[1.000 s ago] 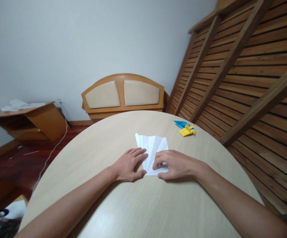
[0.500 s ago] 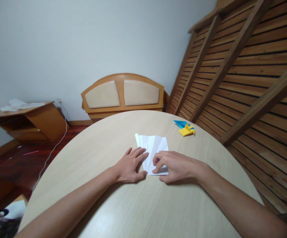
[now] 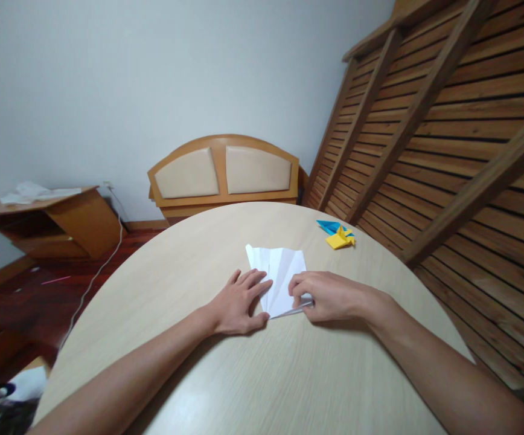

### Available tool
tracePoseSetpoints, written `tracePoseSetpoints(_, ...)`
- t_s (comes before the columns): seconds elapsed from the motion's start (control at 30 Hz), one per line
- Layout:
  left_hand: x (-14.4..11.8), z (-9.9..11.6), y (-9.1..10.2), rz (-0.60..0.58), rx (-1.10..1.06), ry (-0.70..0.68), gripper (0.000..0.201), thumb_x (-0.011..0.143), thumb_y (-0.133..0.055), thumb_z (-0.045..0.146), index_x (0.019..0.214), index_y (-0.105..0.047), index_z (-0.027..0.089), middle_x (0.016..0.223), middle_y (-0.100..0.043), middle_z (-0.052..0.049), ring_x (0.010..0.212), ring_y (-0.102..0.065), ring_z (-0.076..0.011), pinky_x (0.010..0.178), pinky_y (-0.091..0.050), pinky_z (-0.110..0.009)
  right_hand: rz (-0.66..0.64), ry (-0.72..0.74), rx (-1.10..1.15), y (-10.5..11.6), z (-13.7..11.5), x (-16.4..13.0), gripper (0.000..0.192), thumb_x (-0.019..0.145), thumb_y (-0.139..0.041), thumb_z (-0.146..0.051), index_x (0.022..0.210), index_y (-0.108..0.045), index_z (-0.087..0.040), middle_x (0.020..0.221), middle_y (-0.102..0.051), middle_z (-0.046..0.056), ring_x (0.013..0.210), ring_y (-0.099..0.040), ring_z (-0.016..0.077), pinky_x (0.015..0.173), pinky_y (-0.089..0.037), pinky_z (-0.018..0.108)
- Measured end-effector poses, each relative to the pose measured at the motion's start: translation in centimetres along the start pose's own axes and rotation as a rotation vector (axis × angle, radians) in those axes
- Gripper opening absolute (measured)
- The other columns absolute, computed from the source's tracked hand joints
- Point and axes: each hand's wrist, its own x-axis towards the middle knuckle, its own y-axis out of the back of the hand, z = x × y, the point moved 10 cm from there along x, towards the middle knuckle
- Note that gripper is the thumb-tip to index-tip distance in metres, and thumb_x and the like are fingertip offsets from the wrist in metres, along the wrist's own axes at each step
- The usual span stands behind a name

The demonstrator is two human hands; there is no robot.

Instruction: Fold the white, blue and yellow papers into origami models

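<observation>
- Plain grey wall ahead, a slatted wooden frame (image 3: pixel 447 121) leaning on the right, and a pale round bench (image 3: pixel 262 374) filling the lower view.
- Dead centre on the bench lies a pleated white paper (image 3: pixel 280 275), fanned wide at the far end and narrowing toward the person, its long axis running away from the body.
- The left hand (image 3: pixel 239 302) lies flat, fingers spread, pressing the paper's near left edge down; it holds nothing.
- The right hand (image 3: pixel 323 295) sits at the near right corner, its grip closed to a pinch on that corner, which is lifted slightly off the bench.
- So the paper lies between the two hands, stretching forward from both; the right hand has the grip, the left only the weight.
- Well apart, toward the far right, rest small blue and yellow folded paper shapes (image 3: pixel 338 235).
- No brand, label or writing shows anywhere.
</observation>
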Motion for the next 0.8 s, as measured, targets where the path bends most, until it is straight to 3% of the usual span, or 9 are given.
tracePoseSetpoints(0.2, 0.0, 0.2, -0.2, -0.033, 0.018, -0.021, 0.072, 0.084, -0.06, 0.052, 0.15, -0.038, 0.03, 0.158, -0.031, -0.015, 0.143, -0.029, -0.0408, 0.112, -0.02, -0.068, 0.037, -0.087, 0.04, 0.9, 1.0, 0.1, 0.013, 0.079, -0.057, -0.018, 0.082, -0.069, -0.021, 0.078, -0.071, 0.002, 0.069, -0.06, 0.0173, 0.061, -0.038, 0.025)
tracePoseSetpoints(0.33, 0.0, 0.3, -0.2, -0.043, 0.016, -0.032, 0.07, 0.085, -0.059, 0.053, 0.149, -0.039, 0.033, 0.158, -0.03, -0.013, 0.144, -0.028, -0.0412, 0.112, -0.02, -0.068, 0.112, -0.116, 0.043, 1.2, 1.6, 0.6, 0.02, 0.09, -0.054, -0.031, 0.084, -0.067, -0.018, 0.074, -0.068, 0.003, 0.065, -0.057, 0.0159, 0.059, -0.034, 0.026)
tracePoseSetpoints(0.53, -0.1, 0.8, 0.3, -0.018, 0.006, -0.062, 0.064, 0.088, -0.056, 0.053, 0.146, -0.045, 0.027, 0.158, -0.033, -0.012, 0.142, -0.031, -0.0401, 0.115, -0.021, -0.062, 0.248, -0.145, 0.076, 0.6, 2.8, 1.4, 0.027, 0.094, -0.053, -0.037, 0.106, -0.067, -0.018, 0.097, -0.073, 0.009, 0.083, -0.064, 0.0205, 0.073, -0.041, 0.028)
tracePoseSetpoints(0.7, 0.0, 0.7, 0.4, 0.018, -0.036, -0.064, 0.079, 0.087, -0.056, 0.052, 0.153, -0.028, 0.019, 0.156, -0.036, -0.015, 0.143, -0.031, -0.0369, 0.117, -0.022, -0.058, 0.296, -0.156, 0.123, -0.2, 3.8, 1.8, 0.034, 0.091, -0.059, -0.035, 0.122, -0.063, -0.023, 0.112, -0.072, 0.008, 0.099, -0.066, 0.0238, 0.085, -0.045, 0.032)
tracePoseSetpoints(0.8, 0.0, 0.6, 0.2, 0.011, -0.032, -0.068, 0.079, 0.088, -0.055, 0.052, 0.154, -0.026, 0.021, 0.157, -0.034, -0.014, 0.143, -0.031, -0.0371, 0.117, -0.022, -0.059, 0.319, -0.14, 0.139, -0.4, 3.9, 2.0, 0.033, 0.089, -0.061, -0.032, 0.121, -0.063, -0.023, 0.116, -0.071, 0.007, 0.104, -0.066, 0.0239, 0.088, -0.046, 0.033)
